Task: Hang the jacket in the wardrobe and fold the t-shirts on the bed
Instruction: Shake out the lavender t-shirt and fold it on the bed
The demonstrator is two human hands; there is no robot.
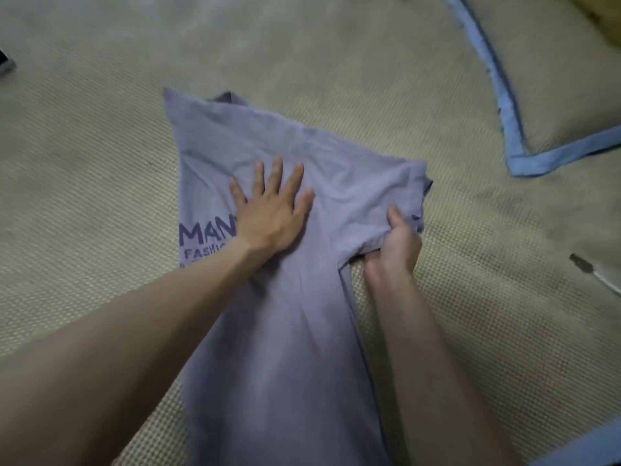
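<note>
Nearby, blue-edged pillow (554, 79); cable (594, 274) beside t-shirt (268, 331)

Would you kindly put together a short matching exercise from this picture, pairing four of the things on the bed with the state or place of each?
Things:
1. left hand
2. right hand
3. t-shirt
4. pillow

States or places:
A. lies at the upper right, edged with blue trim
B. grips a bunched edge of fabric
C. spread on the woven mat, lavender with dark lettering
D. presses flat on the fabric, fingers spread

Pairs: 1-D, 2-B, 3-C, 4-A
</note>
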